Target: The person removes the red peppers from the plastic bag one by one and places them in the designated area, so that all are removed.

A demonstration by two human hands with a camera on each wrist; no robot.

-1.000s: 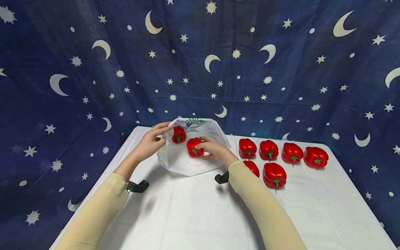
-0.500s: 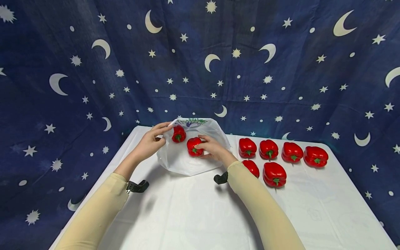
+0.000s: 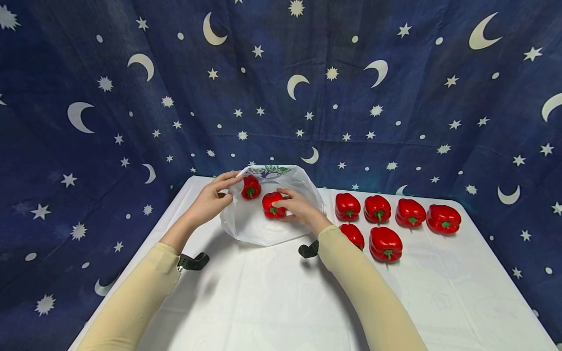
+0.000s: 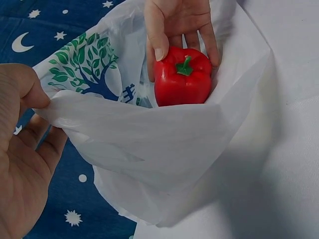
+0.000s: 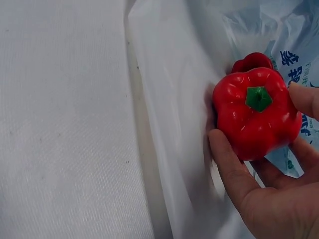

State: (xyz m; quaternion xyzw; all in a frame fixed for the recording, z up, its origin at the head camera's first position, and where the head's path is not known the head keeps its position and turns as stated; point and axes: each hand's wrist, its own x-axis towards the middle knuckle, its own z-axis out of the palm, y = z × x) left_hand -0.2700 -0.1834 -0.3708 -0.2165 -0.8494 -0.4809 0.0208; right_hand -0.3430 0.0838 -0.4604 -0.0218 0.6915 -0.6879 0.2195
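A white plastic bag point(image 3: 263, 235) with a printed tree lies open-mouthed on the table. My left hand point(image 3: 212, 199) pinches its left rim between thumb and fingers, as the left wrist view point(image 4: 27, 134) also shows. Inside the mouth, my right hand point(image 3: 300, 207) grips a red bell pepper point(image 3: 270, 206) from its right side, thumb and fingertips round it, its green stem showing. A second bell pepper point(image 3: 251, 187) rests in the bag near the left hand. In the right wrist view it peeks out behind the held bell pepper point(image 5: 254, 117).
Several more red bell peppers point(image 3: 386, 243) stand in two rows on the white-covered table point(image 3: 456, 287), right of the bag. The right forearm partly hides one bell pepper point(image 3: 352, 236). A dark blue curtain point(image 3: 272, 63) with moons and stars hangs behind.
The right hand and forearm have shifted very slightly left, with the held bell pepper almost in place. The left hand and the bag look the same.
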